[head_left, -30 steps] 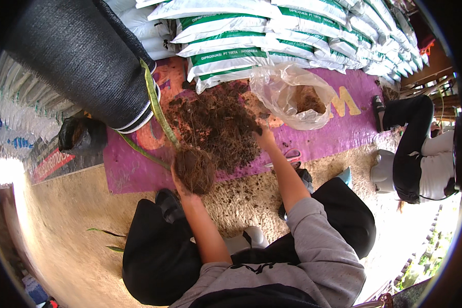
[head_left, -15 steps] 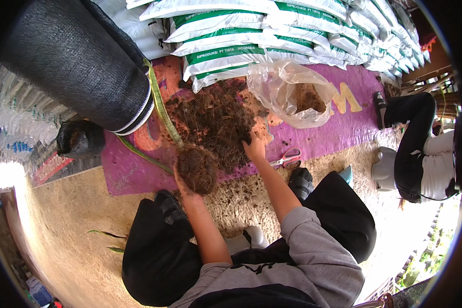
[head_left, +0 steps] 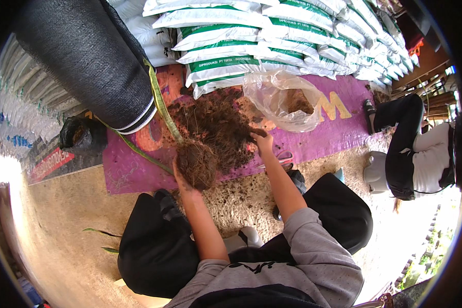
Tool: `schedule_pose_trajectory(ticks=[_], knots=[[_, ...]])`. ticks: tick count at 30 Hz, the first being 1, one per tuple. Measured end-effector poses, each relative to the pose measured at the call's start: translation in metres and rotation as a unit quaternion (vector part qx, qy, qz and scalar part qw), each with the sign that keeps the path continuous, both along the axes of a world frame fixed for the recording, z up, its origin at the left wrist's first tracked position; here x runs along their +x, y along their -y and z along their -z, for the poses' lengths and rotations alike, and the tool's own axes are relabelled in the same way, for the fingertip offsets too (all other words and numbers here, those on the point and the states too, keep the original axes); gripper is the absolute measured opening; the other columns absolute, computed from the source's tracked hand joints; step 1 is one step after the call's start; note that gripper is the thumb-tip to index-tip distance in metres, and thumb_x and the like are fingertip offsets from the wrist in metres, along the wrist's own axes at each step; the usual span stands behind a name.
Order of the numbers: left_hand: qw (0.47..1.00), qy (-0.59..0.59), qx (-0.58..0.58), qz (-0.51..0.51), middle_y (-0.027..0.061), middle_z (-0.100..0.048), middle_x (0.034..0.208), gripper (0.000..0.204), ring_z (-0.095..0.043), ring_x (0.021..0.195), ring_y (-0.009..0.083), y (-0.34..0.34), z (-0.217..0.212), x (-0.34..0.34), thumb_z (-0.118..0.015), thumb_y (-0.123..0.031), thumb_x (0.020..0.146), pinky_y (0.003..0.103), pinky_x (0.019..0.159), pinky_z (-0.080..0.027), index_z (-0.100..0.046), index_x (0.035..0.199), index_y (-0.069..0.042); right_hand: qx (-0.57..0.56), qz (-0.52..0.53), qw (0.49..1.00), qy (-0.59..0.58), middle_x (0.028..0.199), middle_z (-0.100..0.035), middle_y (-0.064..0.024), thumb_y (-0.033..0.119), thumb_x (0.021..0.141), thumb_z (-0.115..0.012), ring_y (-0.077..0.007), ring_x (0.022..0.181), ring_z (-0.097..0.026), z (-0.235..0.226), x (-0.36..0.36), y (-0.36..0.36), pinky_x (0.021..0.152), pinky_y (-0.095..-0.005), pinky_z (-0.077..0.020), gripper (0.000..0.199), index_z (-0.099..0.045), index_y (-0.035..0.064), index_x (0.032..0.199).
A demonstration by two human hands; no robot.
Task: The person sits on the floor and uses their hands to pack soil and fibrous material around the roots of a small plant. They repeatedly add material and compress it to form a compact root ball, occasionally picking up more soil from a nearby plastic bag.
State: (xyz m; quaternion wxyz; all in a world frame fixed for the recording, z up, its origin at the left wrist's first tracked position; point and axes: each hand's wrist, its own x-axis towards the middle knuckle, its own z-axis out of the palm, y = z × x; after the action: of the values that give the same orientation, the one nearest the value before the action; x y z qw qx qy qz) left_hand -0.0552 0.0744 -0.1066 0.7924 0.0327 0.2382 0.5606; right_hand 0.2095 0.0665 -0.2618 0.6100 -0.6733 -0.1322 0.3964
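My left hand (head_left: 183, 178) cups a round, brown, hairy root ball (head_left: 196, 164).
It looks crumbly; best held underneath. My right hand (head_left: 262, 140) is half-curled; I can't tell what's inside.

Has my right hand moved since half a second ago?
Yes, a little to the right: judged against the scissors, your right hand is closer to them, and your forearm now crosses their blades.

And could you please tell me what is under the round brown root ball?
The left hand shows along the left edge of the round brown root ball; anything further underneath is covered.
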Motion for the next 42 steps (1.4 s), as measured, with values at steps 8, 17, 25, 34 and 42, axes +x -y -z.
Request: schedule_pose_trajectory(ticks=[8, 17, 25, 34, 42], knots=[[0.999, -0.021, 0.008, -0.027, 0.0105, -0.058, 0.11, 0.043, -0.057, 0.097, 0.0275, 0.003, -0.005, -0.006, -0.042, -0.038, 0.088, 0.044, 0.081, -0.048, -0.053, 0.115, -0.006, 0.112, 0.034, 0.99, -0.077, 0.089, -0.063, -0.0069, -0.004, 0.072, -0.066, -0.0161, 0.077, -0.06, -0.056, 0.016, -0.01, 0.065, -0.0277, -0.0498, 0.021, -0.062, -0.0006, 0.093], [0.996, -0.048, -0.061, -0.03, 0.0126, -0.058, 0.11, 0.044, -0.056, 0.099, 0.0294, 0.004, 0.004, 0.003, -0.047, -0.037, 0.087, 0.044, 0.084, -0.047, -0.053, 0.116, -0.004, -0.196, 0.053, 0.931, 0.304, 0.093, -0.065, -0.012, 0.017, 0.067, -0.069, -0.0199, 0.079, -0.06, 0.021, 0.049, 0.043, 0.072, -0.0324, -0.0473, 0.036, -0.065, 0.0031, 0.099], [0.999, -0.053, 0.004, -0.001, 0.014, -0.059, 0.109, 0.044, -0.057, 0.098, 0.03, -0.001, 0.028, 0.01, -0.048, -0.036, 0.087, 0.043, 0.083, -0.048, -0.053, 0.115, -0.002, -0.172, -0.229, 0.855, 0.432, 0.13, -0.039, -0.0192, 0.011, 0.072, -0.065, -0.0347, 0.114, -0.046, 0.009, 0.028, 0.022, 0.09, -0.0388, -0.0428, 0.056, -0.046, 0.0103, 0.125], [0.987, -0.142, -0.07, -0.009, 0.0129, -0.057, 0.112, 0.046, -0.058, 0.098, 0.0274, -0.005, 0.042, 0.015, -0.052, -0.039, 0.084, 0.041, 0.08, -0.049, -0.052, 0.117, -0.006, -0.3, -0.294, 0.756, 0.502, 0.134, -0.035, -0.0124, 0.011, 0.072, -0.065, -0.0333, 0.117, -0.042, 0.014, 0.0, -0.015, 0.089, -0.0405, -0.0455, 0.06, -0.044, 0.0188, 0.127], [0.997, -0.07, -0.014, 0.035, 0.0103, -0.057, 0.112, 0.045, -0.057, 0.097, 0.0277, -0.005, 0.032, 0.023, -0.049, -0.039, 0.086, 0.042, 0.081, -0.048, -0.053, 0.117, -0.007, -0.192, -0.21, 0.839, 0.463, 0.108, -0.056, -0.0133, 0.003, 0.07, -0.064, -0.0292, 0.095, -0.058, 0.019, 0.013, -0.007, 0.076, -0.0373, -0.0496, 0.03, -0.063, 0.0058, 0.099]])
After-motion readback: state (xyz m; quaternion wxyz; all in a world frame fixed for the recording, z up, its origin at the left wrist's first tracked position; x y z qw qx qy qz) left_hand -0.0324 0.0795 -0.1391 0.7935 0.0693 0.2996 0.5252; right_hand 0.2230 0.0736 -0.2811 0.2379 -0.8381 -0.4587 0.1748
